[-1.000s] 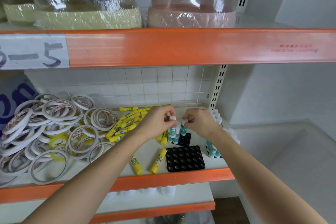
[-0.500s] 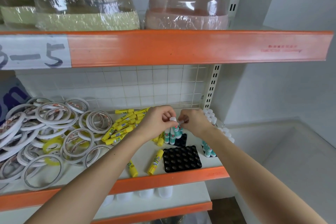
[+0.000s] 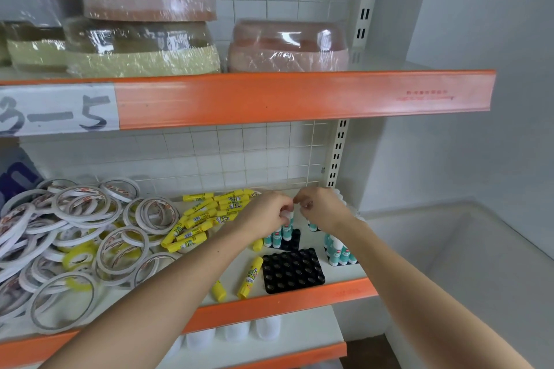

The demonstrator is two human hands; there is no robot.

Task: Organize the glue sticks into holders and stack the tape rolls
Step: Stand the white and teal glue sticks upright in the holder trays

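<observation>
While both hands work over the partly filled black holder (image 3: 288, 241) at the back of the lower shelf (image 3: 344, 271), the step in hand looks to be seating a teal glue stick into one of its sockets. The left hand (image 3: 267, 214) has its fingers curled and pinches the white cap of an upright teal glue stick (image 3: 287, 224), which stands among a few others already set in that holder. The right hand (image 3: 321, 210) is curled too, fingertips drawn together just beside the left; whether it pinches a cap of its own or only steadies the cluster I cannot tell, since its fingers hide whatever is under them.

To do this well, the stick should go down plumb over an open socket, held by the cap alone so the knuckles do not knock its neighbours over. A light press until it bottoms out should be enough; the holder is loose on the shelf and could slide, so the right hand would serve best bracing it.

An empty black holder (image 3: 293, 270) waits at the front edge, and a filled group of teal sticks (image 3: 338, 250) stands to its right. Yellow glue sticks (image 3: 209, 216) lie loose in a heap to the left, with two strays (image 3: 250, 277) near the front lip. The tape rolls (image 3: 81, 237) sprawl unstacked further left, so most of the task remains.
</observation>
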